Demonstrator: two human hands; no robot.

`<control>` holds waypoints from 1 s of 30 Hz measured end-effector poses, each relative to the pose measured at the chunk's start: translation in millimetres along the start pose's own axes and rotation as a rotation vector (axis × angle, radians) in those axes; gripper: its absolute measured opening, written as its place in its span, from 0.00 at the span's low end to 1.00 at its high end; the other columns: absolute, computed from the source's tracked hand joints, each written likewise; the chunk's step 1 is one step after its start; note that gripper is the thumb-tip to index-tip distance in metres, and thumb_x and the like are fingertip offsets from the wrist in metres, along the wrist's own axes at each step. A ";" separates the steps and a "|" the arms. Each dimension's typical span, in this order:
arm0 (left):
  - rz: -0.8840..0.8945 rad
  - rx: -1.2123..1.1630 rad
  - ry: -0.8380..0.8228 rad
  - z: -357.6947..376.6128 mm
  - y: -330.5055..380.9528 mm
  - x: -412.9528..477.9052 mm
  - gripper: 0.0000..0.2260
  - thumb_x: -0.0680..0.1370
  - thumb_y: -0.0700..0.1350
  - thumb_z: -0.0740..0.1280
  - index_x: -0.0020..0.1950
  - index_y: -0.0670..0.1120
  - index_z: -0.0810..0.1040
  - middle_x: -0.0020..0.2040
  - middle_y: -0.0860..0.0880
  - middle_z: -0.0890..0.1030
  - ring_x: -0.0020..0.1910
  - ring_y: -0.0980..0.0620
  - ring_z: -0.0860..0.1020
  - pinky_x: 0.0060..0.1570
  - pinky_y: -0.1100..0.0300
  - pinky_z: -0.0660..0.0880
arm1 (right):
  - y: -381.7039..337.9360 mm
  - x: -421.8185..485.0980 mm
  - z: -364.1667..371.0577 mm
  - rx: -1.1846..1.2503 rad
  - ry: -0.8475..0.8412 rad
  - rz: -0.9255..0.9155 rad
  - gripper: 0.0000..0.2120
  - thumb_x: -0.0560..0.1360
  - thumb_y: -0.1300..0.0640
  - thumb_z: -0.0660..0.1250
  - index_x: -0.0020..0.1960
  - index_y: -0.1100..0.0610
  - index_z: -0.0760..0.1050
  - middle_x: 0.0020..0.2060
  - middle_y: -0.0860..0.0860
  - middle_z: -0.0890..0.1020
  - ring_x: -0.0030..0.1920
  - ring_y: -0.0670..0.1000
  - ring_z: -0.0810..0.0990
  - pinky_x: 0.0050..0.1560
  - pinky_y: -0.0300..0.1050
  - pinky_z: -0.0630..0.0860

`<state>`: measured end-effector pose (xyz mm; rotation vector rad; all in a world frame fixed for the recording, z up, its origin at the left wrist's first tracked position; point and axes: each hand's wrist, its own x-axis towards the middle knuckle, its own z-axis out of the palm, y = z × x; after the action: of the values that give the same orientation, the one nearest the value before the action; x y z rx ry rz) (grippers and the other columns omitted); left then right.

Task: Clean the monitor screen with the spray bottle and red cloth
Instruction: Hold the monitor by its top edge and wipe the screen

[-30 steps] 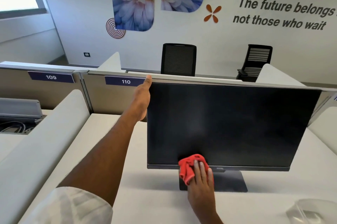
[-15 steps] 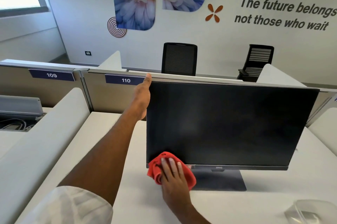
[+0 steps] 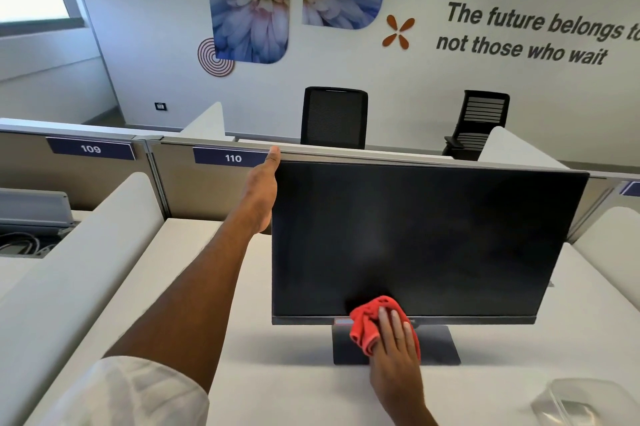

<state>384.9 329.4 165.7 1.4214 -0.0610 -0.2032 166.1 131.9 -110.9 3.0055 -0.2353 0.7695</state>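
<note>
Both hands work: left hand (image 3: 261, 193) grips monitor (image 3: 415, 238) edge, right hand (image 3: 394, 349) presses red cloth (image 3: 367, 321).

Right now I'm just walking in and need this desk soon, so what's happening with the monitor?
A person is wiping the monitor. The left hand grips its upper left corner to steady it, while the right hand presses a red cloth against the bottom edge of the dark screen, near the middle above the stand. A clear object at the desk's near right edge may be the spray bottle, but it is too blurred to tell.
</note>
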 end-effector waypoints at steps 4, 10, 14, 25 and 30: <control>0.010 -0.019 0.027 4.2 1.4 0.0 0.15 0.79 0.64 0.57 0.50 0.55 0.74 0.52 0.55 0.76 0.58 0.51 0.72 0.60 0.50 0.64 | 5.6 -5.2 -2.9 0.006 -0.069 0.071 0.24 0.82 0.51 0.48 0.68 0.58 0.75 0.72 0.58 0.68 0.69 0.65 0.71 0.74 0.57 0.52; 0.021 -0.018 0.035 5.8 -0.3 1.0 0.14 0.79 0.64 0.57 0.48 0.55 0.74 0.48 0.59 0.75 0.53 0.55 0.70 0.58 0.52 0.62 | -52.8 31.5 -3.3 0.102 -0.031 -0.083 0.23 0.77 0.52 0.60 0.71 0.56 0.70 0.76 0.55 0.61 0.74 0.63 0.63 0.75 0.60 0.54; 0.037 -0.026 0.021 4.4 -3.0 2.8 0.17 0.78 0.64 0.57 0.54 0.53 0.75 0.55 0.56 0.77 0.54 0.56 0.73 0.57 0.53 0.63 | -104.3 76.2 -9.1 0.111 -0.013 -0.299 0.29 0.79 0.45 0.60 0.77 0.49 0.59 0.79 0.50 0.53 0.79 0.57 0.51 0.77 0.60 0.50; 0.063 -0.065 0.051 4.7 -9.4 11.3 0.15 0.78 0.64 0.59 0.48 0.55 0.77 0.48 0.59 0.78 0.47 0.59 0.73 0.55 0.54 0.64 | -37.3 91.1 -16.0 0.106 0.120 0.019 0.29 0.75 0.43 0.62 0.72 0.55 0.67 0.75 0.57 0.65 0.74 0.61 0.61 0.75 0.63 0.51; 0.080 -0.050 0.057 6.4 -8.3 10.6 0.15 0.78 0.64 0.58 0.48 0.55 0.77 0.49 0.58 0.78 0.50 0.58 0.73 0.56 0.53 0.64 | 20.4 96.0 -36.2 0.288 0.252 0.434 0.35 0.80 0.38 0.48 0.77 0.61 0.54 0.77 0.61 0.56 0.77 0.62 0.53 0.76 0.61 0.51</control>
<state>393.4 320.1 157.7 1.3711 -0.0655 -0.0979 229.0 100.9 -33.3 3.1056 -0.8529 1.3069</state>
